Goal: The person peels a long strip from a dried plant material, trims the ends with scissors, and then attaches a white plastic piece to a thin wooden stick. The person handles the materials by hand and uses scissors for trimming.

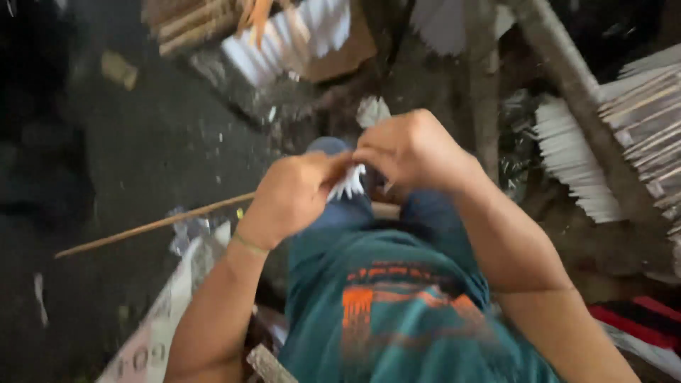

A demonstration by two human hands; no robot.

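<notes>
My left hand (294, 195) and my right hand (411, 149) meet in front of me over my lap, both closed on a small white fringed paper piece (349, 183) that shows between them. A long thin wooden stick (152, 225) runs from under my left hand out to the left over the dark floor. My teal shirt (383, 305) with an orange print fills the lower middle. The frame is blurred.
Stacks of white fringed paper on sticks lie at the right (589, 159) and at the top (284, 35). A thick wooden pole (578, 92) slants down the right. A printed white sheet (167, 312) lies at the lower left on the dark floor (128, 142).
</notes>
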